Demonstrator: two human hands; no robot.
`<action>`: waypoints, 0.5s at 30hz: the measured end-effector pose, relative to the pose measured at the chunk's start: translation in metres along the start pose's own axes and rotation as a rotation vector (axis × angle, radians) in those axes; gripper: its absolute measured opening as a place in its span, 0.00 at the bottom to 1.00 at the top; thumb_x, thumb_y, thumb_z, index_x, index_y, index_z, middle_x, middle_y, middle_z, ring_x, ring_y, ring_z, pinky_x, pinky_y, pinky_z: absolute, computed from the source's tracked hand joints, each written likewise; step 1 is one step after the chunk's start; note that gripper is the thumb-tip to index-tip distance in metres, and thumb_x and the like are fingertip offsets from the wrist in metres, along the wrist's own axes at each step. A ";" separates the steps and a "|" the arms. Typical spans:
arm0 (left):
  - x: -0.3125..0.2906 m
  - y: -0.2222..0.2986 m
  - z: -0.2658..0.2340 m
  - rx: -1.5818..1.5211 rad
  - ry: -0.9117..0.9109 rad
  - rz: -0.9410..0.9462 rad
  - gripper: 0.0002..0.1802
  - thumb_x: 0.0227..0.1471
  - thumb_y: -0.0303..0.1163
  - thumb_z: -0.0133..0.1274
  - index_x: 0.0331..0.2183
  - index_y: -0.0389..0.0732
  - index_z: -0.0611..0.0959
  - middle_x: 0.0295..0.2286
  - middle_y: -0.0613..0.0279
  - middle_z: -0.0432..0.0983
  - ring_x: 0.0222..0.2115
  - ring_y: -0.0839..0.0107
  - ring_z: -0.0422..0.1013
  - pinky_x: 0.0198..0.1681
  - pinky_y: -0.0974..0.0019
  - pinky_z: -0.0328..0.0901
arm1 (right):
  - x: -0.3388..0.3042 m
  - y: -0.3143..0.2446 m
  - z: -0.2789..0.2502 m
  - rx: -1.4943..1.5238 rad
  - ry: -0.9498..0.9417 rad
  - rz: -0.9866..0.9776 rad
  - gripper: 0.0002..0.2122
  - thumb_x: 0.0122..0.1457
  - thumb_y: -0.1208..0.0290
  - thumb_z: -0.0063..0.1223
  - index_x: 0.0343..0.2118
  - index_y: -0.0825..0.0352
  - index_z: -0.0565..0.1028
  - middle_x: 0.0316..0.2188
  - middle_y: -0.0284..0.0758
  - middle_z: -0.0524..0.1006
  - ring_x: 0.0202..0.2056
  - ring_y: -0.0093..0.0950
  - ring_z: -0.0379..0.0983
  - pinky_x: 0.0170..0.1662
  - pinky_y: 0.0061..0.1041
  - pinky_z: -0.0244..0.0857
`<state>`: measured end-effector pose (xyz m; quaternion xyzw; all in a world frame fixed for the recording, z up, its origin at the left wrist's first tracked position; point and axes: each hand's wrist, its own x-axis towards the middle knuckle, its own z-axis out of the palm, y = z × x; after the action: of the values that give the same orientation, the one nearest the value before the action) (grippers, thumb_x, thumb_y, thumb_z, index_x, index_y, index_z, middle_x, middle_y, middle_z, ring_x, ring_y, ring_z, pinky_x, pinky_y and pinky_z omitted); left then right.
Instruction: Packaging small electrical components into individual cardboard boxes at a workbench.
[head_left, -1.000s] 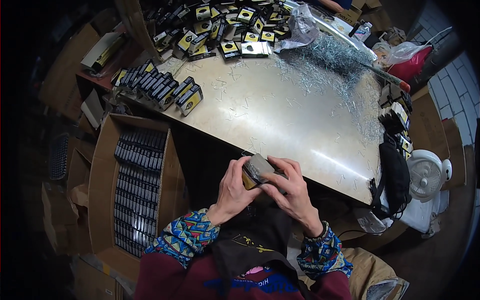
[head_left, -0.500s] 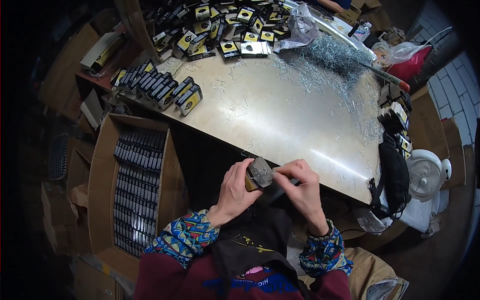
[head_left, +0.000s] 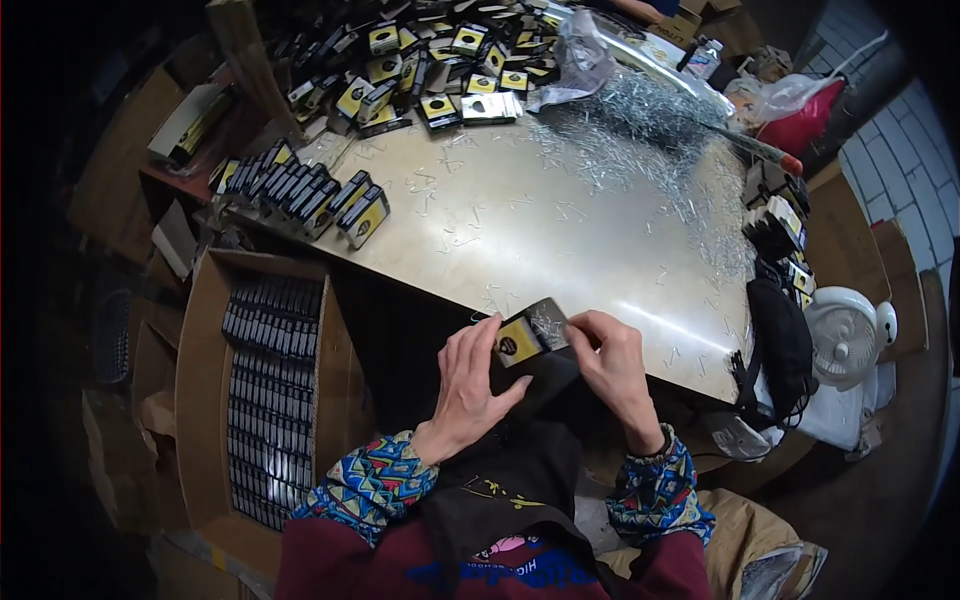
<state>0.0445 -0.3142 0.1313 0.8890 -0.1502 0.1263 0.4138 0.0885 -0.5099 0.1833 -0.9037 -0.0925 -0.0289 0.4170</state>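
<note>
A small black-and-yellow cardboard box (head_left: 517,342) is between my hands, just off the table's near edge. Thin metal wire pieces (head_left: 547,322) show at its grey end. My left hand (head_left: 465,388) holds the box from the left, its fingertips along the side and the thumb stretched out below, beside a dark area I cannot make out clearly. On the right, my right hand (head_left: 612,365) pinches the box's grey end between thumb and fingers. What lies under those fingertips is hidden.
Loose wire pieces are strewn over the metal table (head_left: 480,255), with a heap of them (head_left: 650,120) at the back right. A row of upright boxes (head_left: 300,195) and a pile of boxes (head_left: 440,110) stand beyond. A carton (head_left: 330,400) packed with boxes is left; a white fan (head_left: 845,340) right.
The box has turned so its yellow face shows more. My left thumb has moved off its front, and my right fingers have shifted right along its end. The view has shifted slightly.
</note>
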 end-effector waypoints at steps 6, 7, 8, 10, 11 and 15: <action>0.006 -0.001 0.003 -0.005 -0.007 0.008 0.50 0.38 0.31 0.68 0.59 0.34 0.60 0.50 0.49 0.66 0.51 0.53 0.61 0.54 0.55 0.56 | 0.004 -0.003 -0.005 0.170 -0.117 0.090 0.06 0.57 0.75 0.56 0.34 0.73 0.78 0.23 0.36 0.79 0.25 0.20 0.73 0.30 0.20 0.66; 0.010 -0.003 0.005 -0.023 -0.029 -0.009 0.48 0.38 0.30 0.67 0.59 0.34 0.61 0.49 0.48 0.66 0.50 0.52 0.63 0.53 0.56 0.58 | 0.004 -0.002 -0.005 0.171 -0.112 0.089 0.06 0.57 0.75 0.56 0.34 0.73 0.78 0.23 0.36 0.79 0.25 0.20 0.73 0.30 0.20 0.66; 0.012 -0.004 0.006 -0.040 -0.051 -0.027 0.47 0.38 0.29 0.66 0.58 0.34 0.62 0.48 0.47 0.66 0.49 0.52 0.64 0.52 0.57 0.60 | 0.004 -0.002 -0.005 0.210 -0.170 0.113 0.07 0.57 0.75 0.56 0.35 0.73 0.78 0.23 0.36 0.79 0.26 0.20 0.73 0.31 0.19 0.65; 0.013 -0.003 0.005 -0.087 -0.053 -0.068 0.45 0.37 0.29 0.66 0.56 0.34 0.63 0.47 0.46 0.67 0.47 0.51 0.66 0.49 0.57 0.63 | 0.002 -0.001 -0.003 0.251 -0.229 0.133 0.07 0.57 0.76 0.56 0.36 0.72 0.78 0.23 0.35 0.79 0.26 0.19 0.73 0.31 0.18 0.65; 0.012 -0.003 0.004 -0.135 -0.055 -0.112 0.43 0.37 0.28 0.65 0.55 0.34 0.64 0.46 0.45 0.67 0.45 0.50 0.68 0.47 0.58 0.65 | 0.001 0.000 -0.001 0.308 -0.182 0.143 0.07 0.57 0.76 0.56 0.36 0.72 0.78 0.26 0.36 0.79 0.28 0.21 0.74 0.32 0.18 0.66; 0.014 0.002 0.008 -0.167 0.000 -0.152 0.41 0.37 0.30 0.66 0.52 0.34 0.66 0.41 0.46 0.68 0.40 0.48 0.71 0.41 0.56 0.68 | -0.008 0.002 0.010 0.261 0.113 -0.141 0.07 0.56 0.77 0.57 0.38 0.70 0.79 0.40 0.41 0.78 0.36 0.25 0.75 0.36 0.21 0.69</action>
<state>0.0572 -0.3237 0.1324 0.8602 -0.0924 0.0816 0.4948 0.0808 -0.5043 0.1745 -0.8300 -0.1354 -0.0965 0.5324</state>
